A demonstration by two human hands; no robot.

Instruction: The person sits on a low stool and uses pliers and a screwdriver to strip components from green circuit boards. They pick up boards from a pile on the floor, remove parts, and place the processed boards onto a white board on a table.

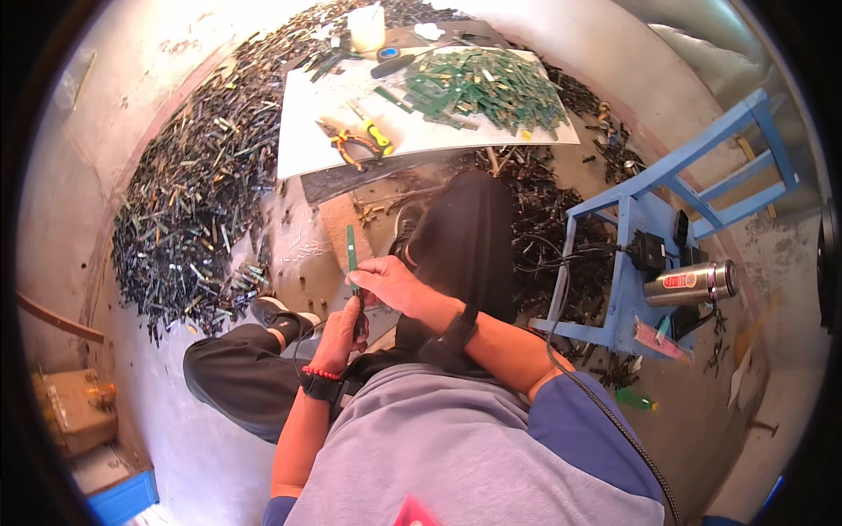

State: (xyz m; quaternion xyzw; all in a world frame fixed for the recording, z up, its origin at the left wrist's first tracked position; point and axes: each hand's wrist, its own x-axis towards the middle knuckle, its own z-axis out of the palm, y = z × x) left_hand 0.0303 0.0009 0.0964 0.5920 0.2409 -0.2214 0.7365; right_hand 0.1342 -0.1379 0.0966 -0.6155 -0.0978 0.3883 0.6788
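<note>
Your right hand (390, 282) pinches a green strip (352, 245), its free end pointing away from you. Your left hand (338, 337) is curled just below, close against the right; what it grips, if anything, cannot be told. Beyond your knees, a white board (303, 114) bears a pile of green strips (482, 83), pliers (347, 145) and a screwdriver (375, 131). Dark scrap (193, 193) covers the floor at left. A steel flask (688, 284) rests on a blue chair (624, 228); a whitish cup (367, 31) holds indistinct pale contents.
</note>
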